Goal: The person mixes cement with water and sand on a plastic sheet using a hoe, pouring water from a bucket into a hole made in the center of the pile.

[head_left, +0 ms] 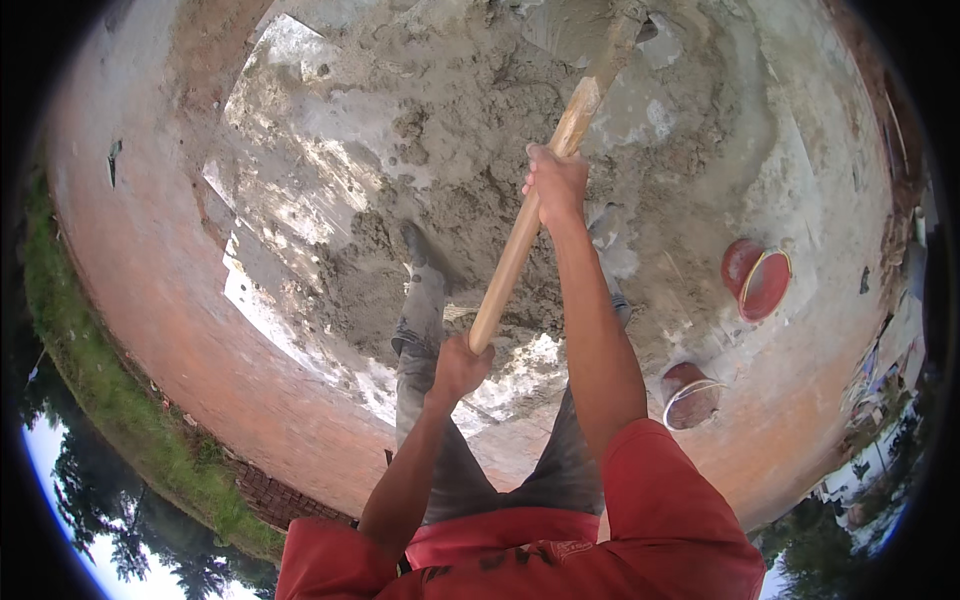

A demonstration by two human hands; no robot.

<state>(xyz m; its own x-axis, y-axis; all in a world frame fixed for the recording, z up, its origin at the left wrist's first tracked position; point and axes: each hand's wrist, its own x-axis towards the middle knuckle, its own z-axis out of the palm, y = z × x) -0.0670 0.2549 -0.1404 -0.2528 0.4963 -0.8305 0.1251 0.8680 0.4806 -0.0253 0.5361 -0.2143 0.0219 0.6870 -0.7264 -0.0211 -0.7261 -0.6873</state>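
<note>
My left hand [462, 366] grips the lower end of a long wooden tool handle [516, 251], close to my body. Farther up, my right hand [559, 180] is closed around the same handle. The handle slants up and to the right, and its upper part is coated in grey mud. What tool head it carries cannot be made out at the top of the view. Wet cement or mortar mix [480, 202] lies spread beneath the handle and around my boots [421, 277].
Two red buckets, one at the right [731, 266] and one lower down [682, 375], rest on the ground with their handles showing. A reddish, flat surface [172, 300] surrounds the mix. Grass [120, 405] and stacked bricks [277, 495] lie beyond its lower left edge.
</note>
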